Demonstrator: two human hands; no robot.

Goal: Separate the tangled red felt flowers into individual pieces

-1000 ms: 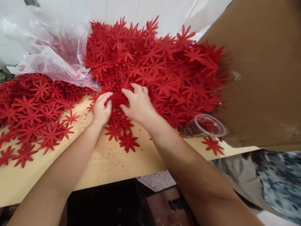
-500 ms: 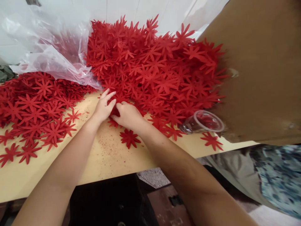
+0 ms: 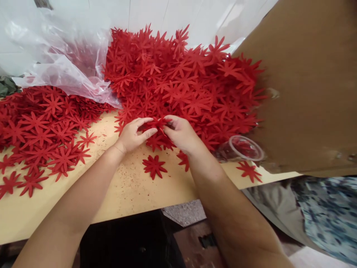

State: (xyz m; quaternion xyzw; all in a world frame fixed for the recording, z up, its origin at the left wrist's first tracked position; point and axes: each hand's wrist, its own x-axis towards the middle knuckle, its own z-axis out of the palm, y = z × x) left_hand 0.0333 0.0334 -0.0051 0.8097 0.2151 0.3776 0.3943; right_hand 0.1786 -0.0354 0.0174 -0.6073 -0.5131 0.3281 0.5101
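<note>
Probably a workshop: identical red flowers (image 3: 154,166) lie in bulk on a yellow table (image 3: 134,191), one heap (image 3: 181,82) at 12 o'clock before a white wall (image 3: 150,13), another heap (image 3: 41,130) at 9. Reddish crumbs (image 3: 125,173) speckle the tabletop at 8 o'clock. A clear plastic bag (image 3: 69,74) slumps at 10, and brown cardboard (image 3: 309,85) stands at 2.

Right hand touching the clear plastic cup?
Apart. The head view shows it: red flowers fill the space between the right hand and the clear plastic cup.
</note>
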